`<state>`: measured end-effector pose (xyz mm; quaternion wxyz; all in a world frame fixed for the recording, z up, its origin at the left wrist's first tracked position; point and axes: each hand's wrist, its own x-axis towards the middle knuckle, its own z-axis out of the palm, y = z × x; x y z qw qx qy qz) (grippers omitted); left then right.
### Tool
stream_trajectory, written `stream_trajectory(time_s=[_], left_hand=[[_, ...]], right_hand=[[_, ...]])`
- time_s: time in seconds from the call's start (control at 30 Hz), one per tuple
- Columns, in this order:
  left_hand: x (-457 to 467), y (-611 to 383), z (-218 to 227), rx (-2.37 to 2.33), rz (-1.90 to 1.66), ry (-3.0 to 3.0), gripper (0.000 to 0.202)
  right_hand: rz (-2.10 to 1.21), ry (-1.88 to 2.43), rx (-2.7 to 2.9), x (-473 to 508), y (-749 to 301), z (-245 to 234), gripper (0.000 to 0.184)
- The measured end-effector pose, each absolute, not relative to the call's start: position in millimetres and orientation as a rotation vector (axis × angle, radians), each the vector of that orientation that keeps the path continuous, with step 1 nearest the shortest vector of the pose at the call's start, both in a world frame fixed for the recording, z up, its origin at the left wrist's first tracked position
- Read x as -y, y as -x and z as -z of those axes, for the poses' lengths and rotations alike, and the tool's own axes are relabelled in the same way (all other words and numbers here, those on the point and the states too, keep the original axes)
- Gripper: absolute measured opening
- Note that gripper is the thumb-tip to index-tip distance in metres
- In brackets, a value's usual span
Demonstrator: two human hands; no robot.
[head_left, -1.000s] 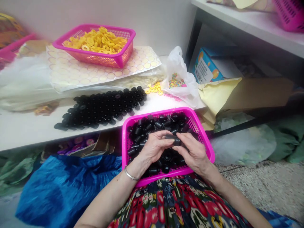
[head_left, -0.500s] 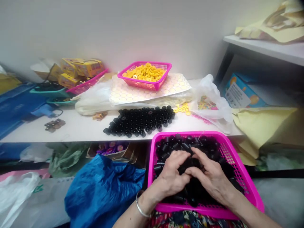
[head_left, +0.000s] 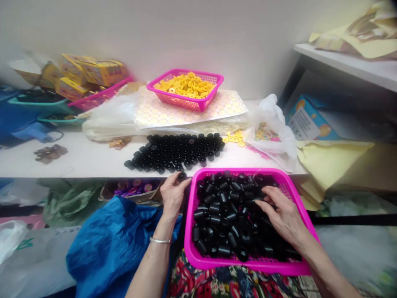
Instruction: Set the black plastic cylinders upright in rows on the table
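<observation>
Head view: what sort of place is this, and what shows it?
Probably a workroom: black cylinders lie in a pink basket, similar ones stand grouped on the white bench, and another basket holds yellow pieces.

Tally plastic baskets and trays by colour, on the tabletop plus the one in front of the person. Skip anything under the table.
Pink: 3 (front basket, back basket, left basket)
Teal: 2 (upper tray, lower tray)
Total: 5
</observation>
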<state>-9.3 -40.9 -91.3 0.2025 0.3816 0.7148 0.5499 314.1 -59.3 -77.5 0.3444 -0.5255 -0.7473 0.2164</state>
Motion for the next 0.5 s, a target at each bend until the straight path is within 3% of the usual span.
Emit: stream_trajectory(time_s=[0.27,0.37,0.5], left_hand=[[13,11,101,-2.111,-1.235,-1.36,0.046],[7,13,95,-2.113,-1.109,-1.481,0.048],[0,9,87,-2.101,-0.924,-1.675,0.038]], right_hand=[[-0.688,1.401,2.2,54,-320,62,0.013],[-0.617,1.386,2.406,40,-300,54,0.01],[-0.389,1.369,2.736,27,-271,53,0.02]])
